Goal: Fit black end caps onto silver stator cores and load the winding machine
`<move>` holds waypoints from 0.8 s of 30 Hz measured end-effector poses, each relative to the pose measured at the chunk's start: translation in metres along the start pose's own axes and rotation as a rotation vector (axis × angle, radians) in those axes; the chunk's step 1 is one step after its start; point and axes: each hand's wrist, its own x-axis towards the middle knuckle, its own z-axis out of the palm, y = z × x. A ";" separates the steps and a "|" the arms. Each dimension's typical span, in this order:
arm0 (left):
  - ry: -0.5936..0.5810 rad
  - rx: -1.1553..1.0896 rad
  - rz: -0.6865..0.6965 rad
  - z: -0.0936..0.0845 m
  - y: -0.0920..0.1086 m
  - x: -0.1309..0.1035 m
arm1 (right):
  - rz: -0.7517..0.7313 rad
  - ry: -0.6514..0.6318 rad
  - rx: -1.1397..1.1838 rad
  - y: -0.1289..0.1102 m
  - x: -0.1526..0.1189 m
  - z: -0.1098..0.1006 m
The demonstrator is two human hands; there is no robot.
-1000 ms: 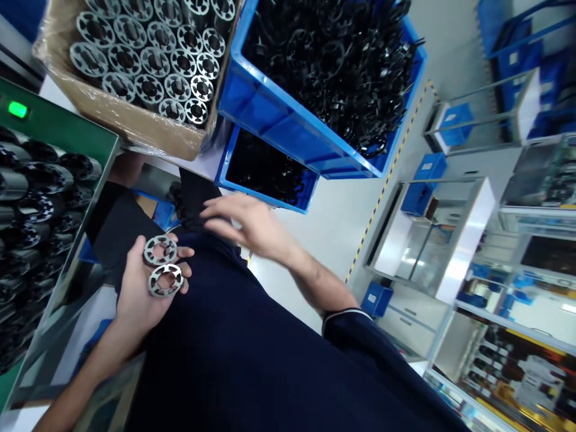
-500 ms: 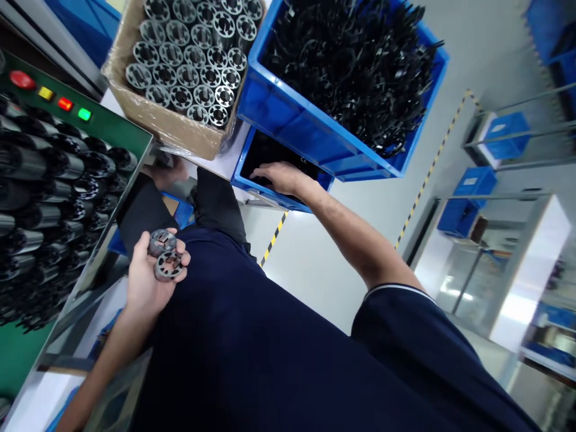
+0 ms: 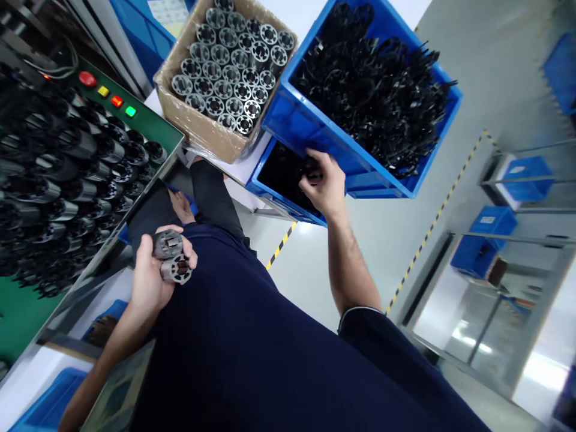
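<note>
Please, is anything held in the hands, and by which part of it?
The left hand holds two slotted metal cylinders by their outer sides. Whether the right hand, at the small blue bin, grips anything cannot be told.

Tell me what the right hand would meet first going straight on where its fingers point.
The right hand would probably meet the dark parts in the smaller blue plastic bin first, though its height above them is unclear.
</note>
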 end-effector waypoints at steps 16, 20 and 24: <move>-0.256 0.088 0.379 0.031 0.002 -0.028 | -0.664 0.157 0.858 -0.229 -0.060 0.059; -0.207 0.053 0.476 0.031 0.007 -0.037 | -0.685 0.117 0.884 -0.238 -0.056 0.065; -0.092 -0.010 0.538 0.027 0.004 -0.042 | -0.732 0.031 0.925 -0.253 -0.054 0.069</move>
